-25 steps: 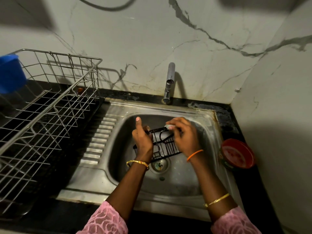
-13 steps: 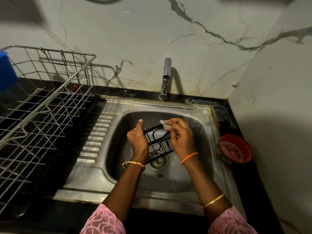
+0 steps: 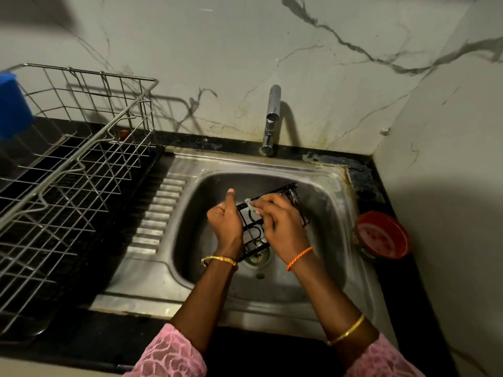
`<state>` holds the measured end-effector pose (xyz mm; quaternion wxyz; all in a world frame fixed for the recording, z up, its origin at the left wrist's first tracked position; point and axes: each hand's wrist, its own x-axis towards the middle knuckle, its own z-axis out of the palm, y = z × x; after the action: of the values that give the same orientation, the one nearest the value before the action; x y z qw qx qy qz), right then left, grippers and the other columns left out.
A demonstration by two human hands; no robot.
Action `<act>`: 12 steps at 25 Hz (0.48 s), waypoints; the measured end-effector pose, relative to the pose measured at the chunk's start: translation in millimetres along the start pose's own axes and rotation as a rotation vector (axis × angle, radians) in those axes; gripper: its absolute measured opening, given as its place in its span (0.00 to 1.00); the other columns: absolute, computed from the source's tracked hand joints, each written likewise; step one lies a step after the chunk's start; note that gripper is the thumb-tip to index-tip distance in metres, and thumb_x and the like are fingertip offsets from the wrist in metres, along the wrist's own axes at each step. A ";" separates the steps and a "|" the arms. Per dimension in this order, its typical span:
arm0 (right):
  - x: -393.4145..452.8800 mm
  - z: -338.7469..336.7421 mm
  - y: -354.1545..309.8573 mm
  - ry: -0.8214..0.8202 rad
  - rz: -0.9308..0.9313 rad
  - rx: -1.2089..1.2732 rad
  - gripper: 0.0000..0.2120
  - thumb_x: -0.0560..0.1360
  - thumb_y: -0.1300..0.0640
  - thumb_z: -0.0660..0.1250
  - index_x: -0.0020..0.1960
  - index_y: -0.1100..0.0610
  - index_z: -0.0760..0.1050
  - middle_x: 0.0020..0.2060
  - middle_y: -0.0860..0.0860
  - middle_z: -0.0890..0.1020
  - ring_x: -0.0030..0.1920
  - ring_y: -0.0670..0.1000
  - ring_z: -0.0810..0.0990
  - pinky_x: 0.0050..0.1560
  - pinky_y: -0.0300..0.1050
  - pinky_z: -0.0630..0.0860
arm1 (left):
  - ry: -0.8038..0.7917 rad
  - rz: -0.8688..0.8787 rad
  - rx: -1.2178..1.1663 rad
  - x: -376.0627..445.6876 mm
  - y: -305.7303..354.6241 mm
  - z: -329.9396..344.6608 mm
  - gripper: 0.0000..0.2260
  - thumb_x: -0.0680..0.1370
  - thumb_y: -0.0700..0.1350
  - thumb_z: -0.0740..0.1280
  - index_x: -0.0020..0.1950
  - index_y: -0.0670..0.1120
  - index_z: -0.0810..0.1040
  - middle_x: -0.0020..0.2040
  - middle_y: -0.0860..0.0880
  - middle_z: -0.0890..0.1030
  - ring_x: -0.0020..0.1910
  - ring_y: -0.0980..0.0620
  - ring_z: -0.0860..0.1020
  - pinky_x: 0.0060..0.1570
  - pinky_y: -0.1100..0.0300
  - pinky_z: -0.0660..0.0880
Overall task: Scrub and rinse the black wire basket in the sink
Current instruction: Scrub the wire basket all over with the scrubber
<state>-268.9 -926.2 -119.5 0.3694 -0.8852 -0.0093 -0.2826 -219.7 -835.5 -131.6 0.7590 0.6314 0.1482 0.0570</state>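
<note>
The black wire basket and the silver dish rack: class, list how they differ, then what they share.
The black wire basket is small and dark; the silver dish rack is large and shiny. The basket is held tilted over the sink by the left hand; the rack stands on the counter, untouched. Both are open wire grids.

**Sink at centre, rack to its left**

The sink (image 3: 321, 183) sits in the counter (image 3: 81, 338) — tap (image 3: 270, 118) behind it, dish rack (image 3: 73, 170) to its left, a round container (image 3: 382, 235) to its right. Both hands (image 3: 227, 223) (image 3: 283, 227) hold the wire basket (image 3: 253, 229) inside the bowl, above the drain (image 3: 255, 257).
</note>
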 end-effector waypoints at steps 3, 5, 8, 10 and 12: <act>8.2 -9.6 18.9 0.117 0.101 -0.030 0.14 0.69 0.75 0.62 0.47 0.64 0.81 0.43 0.58 0.79 0.45 0.53 0.77 0.51 0.28 0.71 | 0.014 0.001 0.030 -1.1 -0.7 -3.2 0.23 0.78 0.44 0.65 0.26 0.48 0.59 0.23 0.55 0.60 0.22 0.60 0.56 0.26 0.61 0.57; 14.3 -16.2 25.5 0.179 0.159 -0.026 0.11 0.70 0.74 0.64 0.47 0.64 0.81 0.43 0.59 0.80 0.44 0.53 0.78 0.49 0.26 0.70 | 0.005 0.025 0.048 -2.5 -0.4 -3.5 0.24 0.78 0.44 0.66 0.25 0.48 0.59 0.21 0.56 0.59 0.21 0.60 0.56 0.26 0.61 0.56; 4.6 -5.6 0.4 0.071 0.113 -0.001 0.11 0.70 0.74 0.64 0.48 0.65 0.81 0.44 0.59 0.79 0.46 0.49 0.77 0.49 0.20 0.65 | -0.022 0.045 0.052 -5.6 -1.7 -1.3 0.25 0.78 0.44 0.66 0.24 0.48 0.59 0.19 0.57 0.59 0.21 0.60 0.57 0.25 0.61 0.56; -8.4 1.6 -13.8 -0.041 -0.005 -0.013 0.13 0.70 0.74 0.62 0.49 0.64 0.81 0.44 0.57 0.79 0.47 0.46 0.74 0.50 0.22 0.65 | -0.015 0.019 0.042 -6.8 -0.2 -0.5 0.25 0.79 0.46 0.65 0.24 0.48 0.60 0.19 0.57 0.60 0.22 0.59 0.58 0.25 0.62 0.57; -3.0 -2.9 -9.2 -0.090 -0.003 -0.004 0.13 0.70 0.74 0.62 0.49 0.64 0.81 0.44 0.57 0.79 0.46 0.51 0.76 0.50 0.26 0.68 | 0.010 -0.018 -0.007 -7.7 0.3 0.7 0.24 0.79 0.49 0.64 0.25 0.48 0.60 0.22 0.55 0.61 0.23 0.57 0.59 0.25 0.62 0.58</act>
<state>-274.9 -920.9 -113.4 0.3663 -0.8978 -0.0264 -0.2432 -226.8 -838.2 -130.0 0.7610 0.6271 0.1576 0.0538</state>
